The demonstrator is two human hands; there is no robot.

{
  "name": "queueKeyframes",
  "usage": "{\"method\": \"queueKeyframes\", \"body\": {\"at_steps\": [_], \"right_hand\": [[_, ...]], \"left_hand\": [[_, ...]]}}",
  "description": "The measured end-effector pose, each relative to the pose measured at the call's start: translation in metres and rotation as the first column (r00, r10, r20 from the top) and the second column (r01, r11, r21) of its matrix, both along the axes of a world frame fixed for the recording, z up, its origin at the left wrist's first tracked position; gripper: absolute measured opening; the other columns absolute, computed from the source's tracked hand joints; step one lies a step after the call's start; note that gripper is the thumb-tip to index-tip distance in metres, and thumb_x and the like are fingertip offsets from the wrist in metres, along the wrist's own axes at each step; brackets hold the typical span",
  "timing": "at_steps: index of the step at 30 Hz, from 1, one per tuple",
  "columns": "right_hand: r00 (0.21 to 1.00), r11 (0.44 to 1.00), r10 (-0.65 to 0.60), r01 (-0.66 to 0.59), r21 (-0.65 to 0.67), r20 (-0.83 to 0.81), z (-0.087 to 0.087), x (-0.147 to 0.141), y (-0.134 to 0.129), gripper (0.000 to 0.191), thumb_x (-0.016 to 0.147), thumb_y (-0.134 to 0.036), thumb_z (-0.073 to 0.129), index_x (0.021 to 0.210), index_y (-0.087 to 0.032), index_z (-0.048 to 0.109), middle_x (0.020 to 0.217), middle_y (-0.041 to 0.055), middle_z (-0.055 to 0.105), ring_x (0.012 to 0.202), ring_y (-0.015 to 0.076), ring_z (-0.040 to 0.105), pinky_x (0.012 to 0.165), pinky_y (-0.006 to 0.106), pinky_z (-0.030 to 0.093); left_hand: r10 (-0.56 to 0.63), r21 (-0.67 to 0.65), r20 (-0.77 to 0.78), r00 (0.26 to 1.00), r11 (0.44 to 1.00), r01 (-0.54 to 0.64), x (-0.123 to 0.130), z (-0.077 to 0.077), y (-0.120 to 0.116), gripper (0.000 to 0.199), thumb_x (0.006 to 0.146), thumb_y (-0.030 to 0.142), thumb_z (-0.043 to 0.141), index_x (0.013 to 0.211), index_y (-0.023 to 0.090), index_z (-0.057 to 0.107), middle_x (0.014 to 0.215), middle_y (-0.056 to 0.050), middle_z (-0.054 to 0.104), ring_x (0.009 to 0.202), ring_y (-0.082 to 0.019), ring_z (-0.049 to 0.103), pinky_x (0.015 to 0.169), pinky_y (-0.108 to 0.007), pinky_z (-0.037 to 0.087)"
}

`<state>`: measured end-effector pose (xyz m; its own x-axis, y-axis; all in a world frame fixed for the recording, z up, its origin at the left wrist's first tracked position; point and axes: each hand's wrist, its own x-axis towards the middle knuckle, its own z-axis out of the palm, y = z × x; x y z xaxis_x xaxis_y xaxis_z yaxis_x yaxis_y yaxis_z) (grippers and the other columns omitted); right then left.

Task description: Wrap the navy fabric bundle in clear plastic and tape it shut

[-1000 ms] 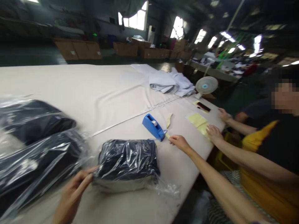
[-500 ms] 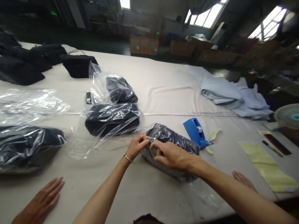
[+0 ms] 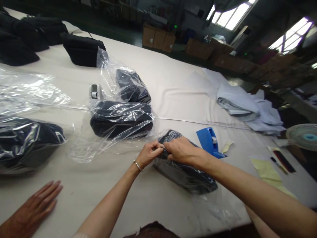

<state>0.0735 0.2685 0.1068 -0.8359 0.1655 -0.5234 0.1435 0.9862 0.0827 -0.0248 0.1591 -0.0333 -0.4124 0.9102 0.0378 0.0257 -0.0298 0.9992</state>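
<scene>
While fingers [image 3: 155, 144] pinch the package's [image 3: 184, 175] edge, open cloth [image 3: 183, 102] spreads beyond.

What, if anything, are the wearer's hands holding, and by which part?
The left hand and right hand apparently pinch a dark, boxy bundle wrapped in clear plastic by its wrapping, at the left end; exact contact is hidden.

Left hand [image 3: 150, 152] and right hand [image 3: 182, 150] meet, both seemingly pinching.

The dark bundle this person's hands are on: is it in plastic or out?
In: the dark bundle shows through shiny clear plastic, whose loose end spreads over the table beyond it.
</scene>
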Motion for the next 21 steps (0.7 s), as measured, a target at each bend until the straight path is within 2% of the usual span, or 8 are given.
{"method": "queueKeyframes", "body": {"at_steps": [3,5,8,10,12,14,17,21], "right_hand": [[0.998,0.998,0.042,-0.040,0.043,-0.040,-0.001,-0.001,-0.008,0.016,0.079,-0.019,0.074,0.094,-0.018,0.068,0.077,0.0100,0.072,0.074,0.0268,0.068,0.064,0.032,0.047],[0.987,0.996,0.070,-0.062,0.059,-0.142,-0.004,0.000,-0.007,0.027,0.074,-0.020,0.080,0.098,-0.018,0.067,0.085,0.0117,0.071,0.081,0.0285,0.067,0.068,0.034,0.049],[0.947,0.986,0.165,-0.164,0.025,-0.276,-0.014,0.004,0.015,0.054,0.065,-0.042,0.089,0.106,-0.017,0.064,0.112,0.0159,0.066,0.103,0.0349,0.061,0.082,0.044,0.051],[0.922,0.964,0.183,-0.236,-0.122,-0.341,-0.028,0.010,0.045,0.073,0.062,-0.056,0.086,0.119,-0.019,0.060,0.133,0.0167,0.056,0.120,0.0371,0.053,0.096,0.051,0.046],[0.918,0.925,0.065,-0.202,-0.321,-0.392,-0.044,0.019,0.077,0.090,0.062,-0.062,0.083,0.136,-0.023,0.050,0.150,0.0158,0.041,0.135,0.0362,0.041,0.109,0.055,0.037],[0.906,0.877,-0.156,-0.057,-0.478,-0.394,-0.057,0.032,0.102,0.099,0.063,-0.060,0.083,0.145,-0.024,0.041,0.156,0.0153,0.032,0.143,0.0337,0.031,0.116,0.054,0.029],[0.840,0.792,-0.399,0.113,-0.600,-0.369,-0.065,0.048,0.113,0.098,0.071,-0.057,0.079,0.150,-0.025,0.033,0.157,0.0137,0.031,0.145,0.0303,0.028,0.119,0.052,0.025],[0.848,0.786,-0.358,0.048,-0.617,-0.391,-0.069,0.052,0.098,0.099,0.065,-0.056,0.083,0.148,-0.028,0.039,0.158,0.0110,0.031,0.145,0.0318,0.027,0.120,0.052,0.022]], "left_hand": [[-0.014,-0.008,-0.022,1.000,1.000,0.013,-0.001,-0.001,0.001,0.026,0.080,0.033,0.060,0.061,0.019,0.047,0.063,0.005,0.051,0.063,-0.012,0.046,0.063,-0.025,0.037],[-0.029,-0.019,-0.028,0.999,0.999,0.029,-0.001,0.000,0.001,0.028,0.080,0.033,0.060,0.061,0.019,0.045,0.060,0.005,0.050,0.061,-0.011,0.046,0.062,-0.025,0.036],[-0.069,-0.035,-0.019,0.997,0.997,0.068,-0.001,0.003,-0.001,0.026,0.080,0.033,0.061,0.063,0.019,0.046,0.070,0.002,0.062,0.070,-0.014,0.056,0.069,-0.026,0.042],[-0.095,-0.038,-0.015,0.995,0.995,0.094,-0.002,0.007,-0.003,0.025,0.080,0.032,0.062,0.065,0.019,0.048,0.086,-0.003,0.071,0.083,-0.018,0.062,0.079,-0.029,0.045],[-0.111,-0.038,-0.021,0.994,0.993,0.110,-0.005,0.010,-0.005,0.024,0.081,0.032,0.062,0.065,0.019,0.049,0.101,-0.006,0.073,0.092,-0.020,0.064,0.087,-0.033,0.045],[-0.119,-0.048,-0.053,0.991,0.992,0.117,-0.008,0.014,-0.007,0.023,0.082,0.031,0.062,0.066,0.019,0.051,0.107,-0.008,0.073,0.096,-0.021,0.065,0.092,-0.036,0.045],[-0.128,-0.070,-0.144,0.981,0.990,0.119,-0.010,0.018,-0.008,0.020,0.082,0.029,0.063,0.068,0.020,0.053,0.110,-0.009,0.072,0.100,-0.022,0.065,0.094,-0.037,0.046],[-0.139,-0.083,-0.333,0.933,0.990,0.118,-0.013,0.017,-0.008,0.018,0.084,0.029,0.061,0.070,0.021,0.053,0.113,-0.006,0.071,0.102,-0.020,0.065,0.095,-0.035,0.047]]}}
